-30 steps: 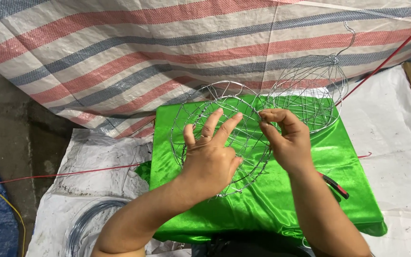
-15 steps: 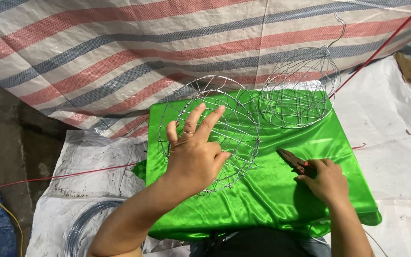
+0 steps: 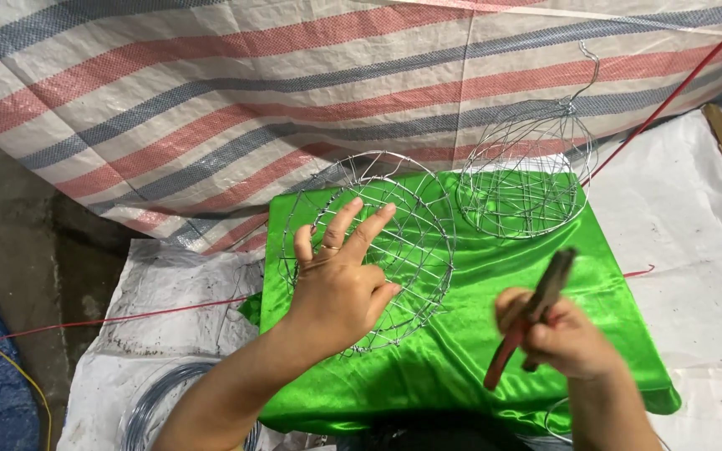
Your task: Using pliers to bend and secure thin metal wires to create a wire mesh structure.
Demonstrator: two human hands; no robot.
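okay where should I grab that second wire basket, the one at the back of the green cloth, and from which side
Probably by the hooked wire handle rising from the far wire basket. Come from above and behind: the hook stands clear of the mesh, while the round open frame looks likely to bend if squeezed. The right hand holds pliers; the left hand rests on the nearer basket.
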